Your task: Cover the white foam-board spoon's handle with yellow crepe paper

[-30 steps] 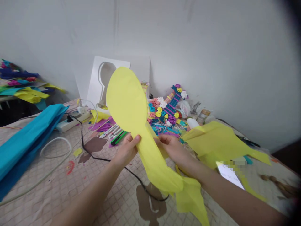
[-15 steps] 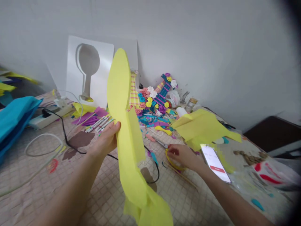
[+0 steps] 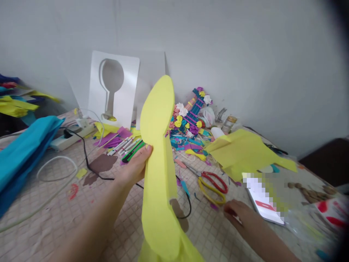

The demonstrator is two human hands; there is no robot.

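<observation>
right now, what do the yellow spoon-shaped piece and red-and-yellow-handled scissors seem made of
Yellow piece: apparently matte paper or thin fabric, given limp folds below; upright shape suggests stiff backing. Scissors: probably plastic loops, smooth, evenly coloured; likely metal blades, slim, grey.

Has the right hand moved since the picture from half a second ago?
Yes. Judged against the phone, the right hand has drawn back toward the wearer and rightward, away from the scissors.
</observation>
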